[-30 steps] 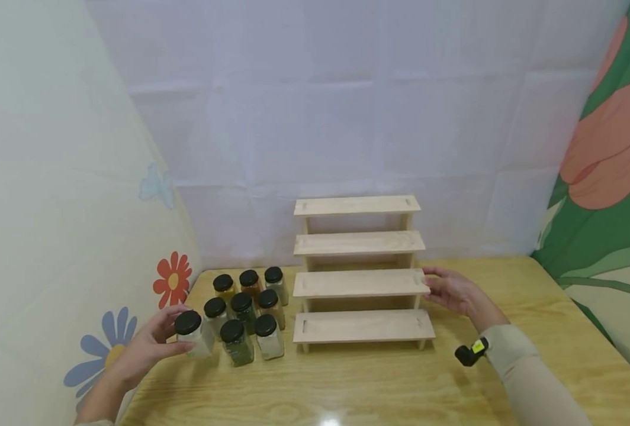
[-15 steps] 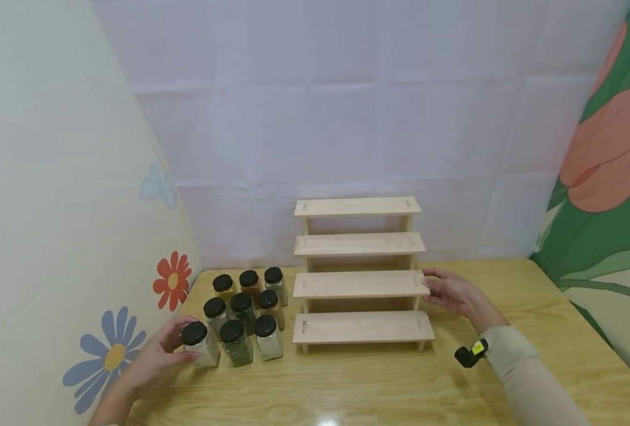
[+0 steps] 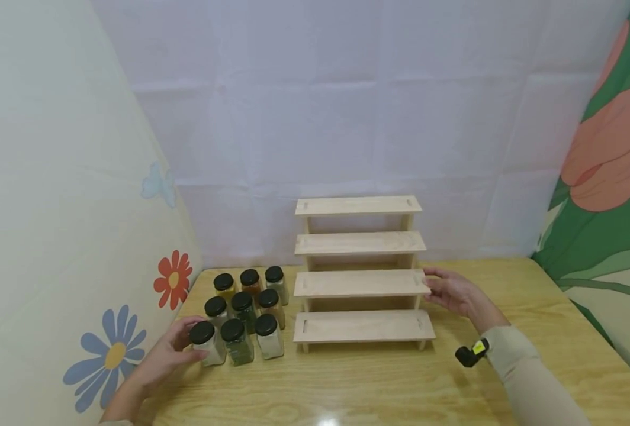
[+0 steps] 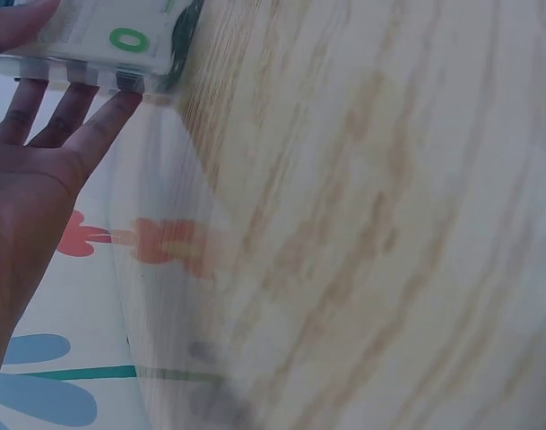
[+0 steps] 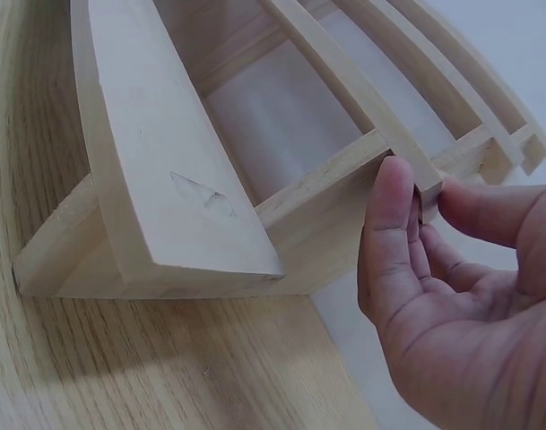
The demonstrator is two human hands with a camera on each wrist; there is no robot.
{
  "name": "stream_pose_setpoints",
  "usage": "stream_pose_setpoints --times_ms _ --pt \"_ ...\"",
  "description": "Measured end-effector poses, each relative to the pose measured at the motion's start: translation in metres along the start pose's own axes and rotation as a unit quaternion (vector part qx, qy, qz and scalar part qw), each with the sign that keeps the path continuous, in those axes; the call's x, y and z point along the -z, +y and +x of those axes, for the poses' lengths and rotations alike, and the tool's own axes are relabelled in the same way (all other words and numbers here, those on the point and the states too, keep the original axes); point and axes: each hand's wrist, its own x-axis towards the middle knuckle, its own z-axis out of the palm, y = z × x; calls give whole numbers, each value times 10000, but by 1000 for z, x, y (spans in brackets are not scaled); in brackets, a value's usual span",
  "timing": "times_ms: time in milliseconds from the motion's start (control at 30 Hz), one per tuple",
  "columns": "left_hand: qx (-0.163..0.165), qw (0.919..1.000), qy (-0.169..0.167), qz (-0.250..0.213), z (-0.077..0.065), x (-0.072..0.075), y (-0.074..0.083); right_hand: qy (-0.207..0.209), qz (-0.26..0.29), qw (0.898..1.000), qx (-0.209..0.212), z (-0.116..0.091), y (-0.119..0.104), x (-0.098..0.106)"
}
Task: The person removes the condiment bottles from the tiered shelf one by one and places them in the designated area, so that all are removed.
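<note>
My left hand grips a square clear spice jar with a black lid and pale contents, at the front left corner of a jar group. In the left wrist view the thumb and fingers lie on opposite sides of that jar, which bears a green ring mark; its lid is out of sight there. On the right, my right hand pinches the right end of a board on a four-step wooden rack. Thumb and fingertips meet around that board end in the right wrist view.
Several other black-lidded jars stand in rows left of the rack, including a green-filled jar beside the held one. A flowered panel borders the left side. White cloth hangs behind the wooden table.
My left hand has moved right and slightly down with the jar, bringing it in line with the front row. My right hand and the rack have stayed put.
</note>
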Motion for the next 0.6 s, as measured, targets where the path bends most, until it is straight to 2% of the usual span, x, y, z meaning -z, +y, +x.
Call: stream_pose_setpoints --times_ms 133,233,400,500,600 --pt "22 9999 -22 161 -1 0 3 -36 -150 9999 74 -1 2 0" --pt "100 9991 -35 413 -2 3 9 -64 -477 9987 189 -3 5 2" --pt "338 9925 120 1166 0 13 39 114 -1445 9883 472 -13 5 5" --pt "225 9821 347 1836 8 16 62 416 -2185 9716 811 -21 1 8" --pt "112 9651 631 2538 19 12 83 829 -3029 9407 1279 -26 -3 11"
